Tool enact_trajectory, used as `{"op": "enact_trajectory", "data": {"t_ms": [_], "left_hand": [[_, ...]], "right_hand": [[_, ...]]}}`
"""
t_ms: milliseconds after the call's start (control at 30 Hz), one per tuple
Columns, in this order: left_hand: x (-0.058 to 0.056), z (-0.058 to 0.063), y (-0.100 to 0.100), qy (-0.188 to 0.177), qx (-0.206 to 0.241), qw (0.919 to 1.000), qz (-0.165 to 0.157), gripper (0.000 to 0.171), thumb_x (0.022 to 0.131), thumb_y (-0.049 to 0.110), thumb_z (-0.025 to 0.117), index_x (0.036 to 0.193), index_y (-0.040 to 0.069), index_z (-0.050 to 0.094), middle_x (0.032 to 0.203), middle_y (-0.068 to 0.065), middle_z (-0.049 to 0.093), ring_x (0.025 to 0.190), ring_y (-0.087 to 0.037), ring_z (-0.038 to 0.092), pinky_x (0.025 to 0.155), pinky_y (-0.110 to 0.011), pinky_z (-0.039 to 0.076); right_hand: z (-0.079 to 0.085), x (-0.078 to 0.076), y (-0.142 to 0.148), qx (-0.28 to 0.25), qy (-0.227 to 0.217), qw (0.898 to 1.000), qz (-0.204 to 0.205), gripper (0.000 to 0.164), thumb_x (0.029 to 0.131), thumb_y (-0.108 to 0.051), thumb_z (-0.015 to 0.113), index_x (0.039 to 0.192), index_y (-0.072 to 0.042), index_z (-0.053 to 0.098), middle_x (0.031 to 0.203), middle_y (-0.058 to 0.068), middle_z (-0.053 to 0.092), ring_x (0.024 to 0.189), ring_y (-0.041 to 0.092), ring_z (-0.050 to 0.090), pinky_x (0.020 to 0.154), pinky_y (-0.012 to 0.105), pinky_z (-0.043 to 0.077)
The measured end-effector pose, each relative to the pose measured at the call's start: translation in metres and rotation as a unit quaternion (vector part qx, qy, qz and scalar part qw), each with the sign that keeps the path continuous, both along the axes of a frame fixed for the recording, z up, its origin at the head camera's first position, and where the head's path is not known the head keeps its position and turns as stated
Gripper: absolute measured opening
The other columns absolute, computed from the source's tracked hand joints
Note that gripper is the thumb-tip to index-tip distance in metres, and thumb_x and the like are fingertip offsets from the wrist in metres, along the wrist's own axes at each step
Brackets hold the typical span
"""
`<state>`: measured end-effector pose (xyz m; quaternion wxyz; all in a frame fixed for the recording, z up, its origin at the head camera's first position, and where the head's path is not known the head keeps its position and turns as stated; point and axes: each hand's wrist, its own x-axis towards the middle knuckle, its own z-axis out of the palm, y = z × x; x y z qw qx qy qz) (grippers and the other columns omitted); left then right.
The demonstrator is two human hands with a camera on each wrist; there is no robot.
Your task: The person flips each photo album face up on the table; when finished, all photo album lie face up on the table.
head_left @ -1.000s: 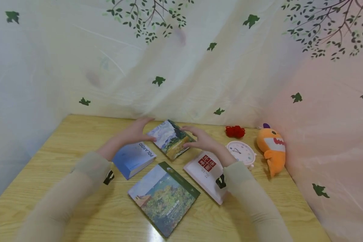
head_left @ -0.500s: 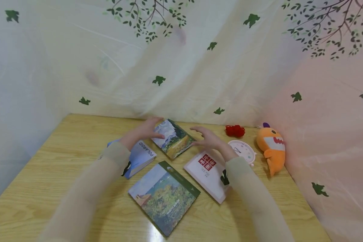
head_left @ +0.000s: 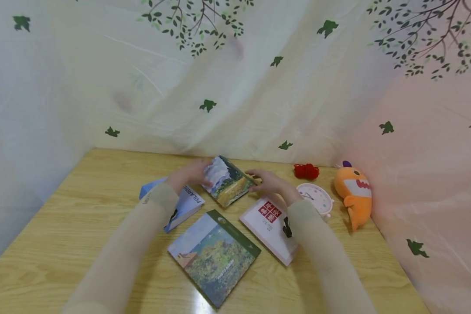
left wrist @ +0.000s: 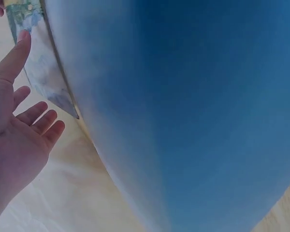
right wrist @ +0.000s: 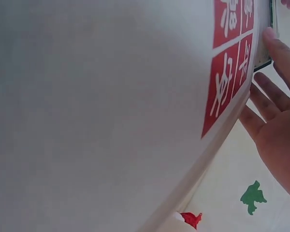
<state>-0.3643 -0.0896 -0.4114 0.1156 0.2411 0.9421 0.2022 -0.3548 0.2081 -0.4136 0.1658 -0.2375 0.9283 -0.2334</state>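
Observation:
A small book with a painted landscape cover lies at the back of the table, between both hands. At its left side is my left hand; in the left wrist view its thumb reaches to the cover while the other fingers spread beyond the edge. My right hand is at the book's right corner. In the right wrist view the right thumb is at the book's edge, fingers extended. A blue POLAROID book, partly hidden by the left arm, lies in front of the left hand.
A photo album lies nearest the front. Right of it is a pale book with a red printed square, under the right forearm. Farther right are a pink clock, red yarn and an orange plush shark. Curtain backs the table.
My left hand has moved right, up to the painted book's left side. My right hand drew slightly right, then came back to the right corner. The book stays about where it was.

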Motion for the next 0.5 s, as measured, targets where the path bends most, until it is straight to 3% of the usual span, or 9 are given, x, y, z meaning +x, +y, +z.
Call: {"op": "enact_trajectory", "data": {"t_ms": [167, 300, 500], "left_hand": [[0.0031, -0.0046, -0.0020, 0.000, -0.035, 0.9994, -0.006, 0.083, 0.082, 0.030, 0.074, 0.144, -0.004, 0.031, 0.147, -0.026, 0.032, 0.137, -0.040, 0.028, 0.115, -0.048, 0.020], [0.0056, -0.0069, -0.0054, -0.008, -0.023, 0.9997, 0.001, 0.082, 0.083, 0.031, 0.072, 0.145, -0.003, 0.030, 0.148, -0.026, 0.031, 0.137, -0.041, 0.026, 0.115, -0.047, 0.019], [0.0043, -0.0103, -0.0076, 0.008, -0.002, 1.0000, -0.005, 0.080, 0.083, 0.030, 0.073, 0.143, -0.003, 0.033, 0.145, -0.027, 0.033, 0.135, -0.042, 0.029, 0.114, -0.049, 0.021]], "right_hand": [[-0.0027, -0.0011, -0.0036, 0.008, -0.008, 1.000, 0.007, 0.067, 0.087, -0.022, 0.069, 0.145, -0.016, 0.037, 0.147, 0.008, 0.040, 0.132, 0.030, 0.040, 0.110, 0.049, 0.031], [-0.0070, -0.0036, -0.0053, 0.008, -0.015, 1.000, -0.002, 0.063, 0.088, -0.019, 0.067, 0.144, -0.019, 0.039, 0.143, 0.008, 0.045, 0.131, 0.028, 0.042, 0.110, 0.047, 0.031], [-0.0072, -0.0057, -0.0066, -0.002, -0.015, 1.000, -0.007, 0.061, 0.088, -0.015, 0.066, 0.143, -0.017, 0.040, 0.141, 0.010, 0.047, 0.131, 0.030, 0.042, 0.110, 0.047, 0.032]]}}
